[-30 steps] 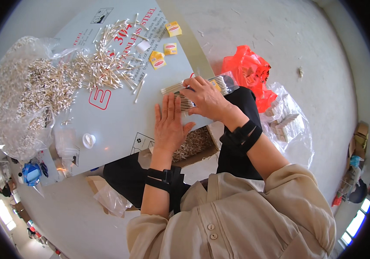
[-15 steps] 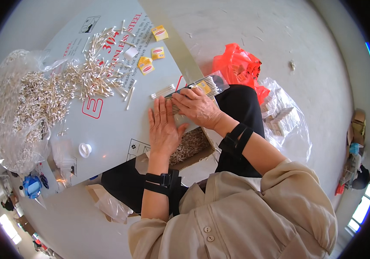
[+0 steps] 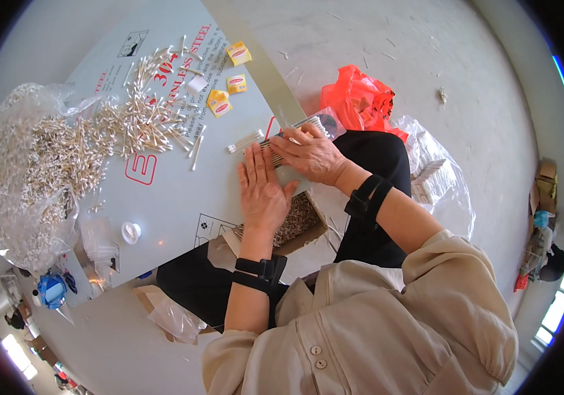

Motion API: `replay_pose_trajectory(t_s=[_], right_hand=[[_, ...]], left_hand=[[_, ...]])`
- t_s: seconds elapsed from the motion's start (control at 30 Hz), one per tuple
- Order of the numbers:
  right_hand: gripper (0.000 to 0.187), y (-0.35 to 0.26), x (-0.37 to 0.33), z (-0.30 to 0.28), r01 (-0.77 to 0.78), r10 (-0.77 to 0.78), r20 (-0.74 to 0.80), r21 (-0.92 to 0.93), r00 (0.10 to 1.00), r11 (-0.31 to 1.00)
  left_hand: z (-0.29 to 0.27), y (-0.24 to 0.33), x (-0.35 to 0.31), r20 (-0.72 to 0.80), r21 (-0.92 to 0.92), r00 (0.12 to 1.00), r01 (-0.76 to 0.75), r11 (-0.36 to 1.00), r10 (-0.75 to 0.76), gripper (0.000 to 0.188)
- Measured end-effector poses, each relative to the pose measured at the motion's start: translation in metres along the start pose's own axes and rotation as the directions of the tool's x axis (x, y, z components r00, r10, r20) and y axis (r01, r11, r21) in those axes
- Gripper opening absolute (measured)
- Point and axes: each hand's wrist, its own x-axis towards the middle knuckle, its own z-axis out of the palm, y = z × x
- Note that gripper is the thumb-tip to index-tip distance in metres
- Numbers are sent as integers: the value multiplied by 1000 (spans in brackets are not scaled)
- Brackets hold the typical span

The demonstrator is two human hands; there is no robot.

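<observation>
A flat row of cotton swabs (image 3: pixel 322 123), apparently in a clear plastic bag, lies at the table's right edge. My right hand (image 3: pixel 315 160) bends its fingers over this packet and grips it, hiding much of it. My left hand (image 3: pixel 262 196) is open, palm down, its straight fingers resting against the packet's near left end. Just beyond those fingertips lies a small bundle of swabs (image 3: pixel 245 141). A big heap of loose swabs (image 3: pixel 144 125) spreads across the table from a clear plastic bag (image 3: pixel 12 164) on the left.
Small yellow cards (image 3: pixel 219 103) lie near the far edge of the table (image 3: pixel 170 197). A white round lid (image 3: pixel 131 232) sits nearer. Below my hands stands a cardboard box (image 3: pixel 305 230) of swabs. To the right are a red plastic bag (image 3: pixel 358 99) and a clear bag of packs (image 3: pixel 435 181).
Both hands have shifted slightly to the right in the picture. My right fingers now cover the yellow card that showed on the packet.
</observation>
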Motion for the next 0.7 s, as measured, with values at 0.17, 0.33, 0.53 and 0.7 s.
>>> replay_pose_trajectory(t_s=[0.17, 0.33, 0.53, 0.7], right_hand=[[39, 6, -6, -5, -26, 26, 60, -10, 998, 1000], [39, 3, -10, -1, -130, 129, 15, 75, 991, 989], [50, 7, -18, -6, -385, 381, 59, 93, 923, 918], [65, 14, -41, 4, -584, 556, 210, 108, 804, 804]], left_hand=[[2, 9, 6, 3, 25, 1000, -21, 999, 21, 92], [4, 9, 7, -17, -1, 999, -31, 1000, 31, 93], [6, 8, 6, 22, 37, 1000, -17, 999, 16, 94], [8, 9, 8, -9, 20, 1000, -27, 999, 27, 94]])
